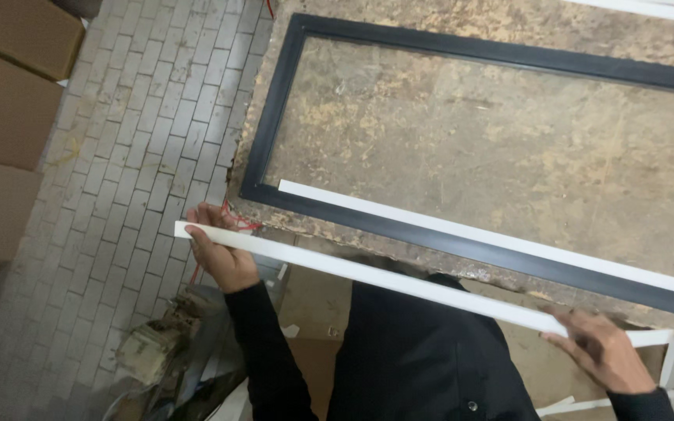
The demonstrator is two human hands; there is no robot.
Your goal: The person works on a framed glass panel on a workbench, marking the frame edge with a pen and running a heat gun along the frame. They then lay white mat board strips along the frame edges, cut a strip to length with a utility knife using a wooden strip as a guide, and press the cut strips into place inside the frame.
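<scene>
Head view: both hands carry a white strip (399, 282) at the near edge of a table (509, 140).
Left hand (216, 249) and right hand (602, 351) grasp its ends; it likely needs lowering into the black frame (274, 101) beside the laid strip (485, 236).

strip (399, 282) white | frame (462, 242) black | tabletop (509, 132) mottled brown

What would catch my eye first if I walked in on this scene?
Probably the long white strip, held level between the left hand and right hand just off the worn worktable. Next, the big black rectangular frame lying flat on that table, with a second white strip resting along its near inner edge.
</scene>
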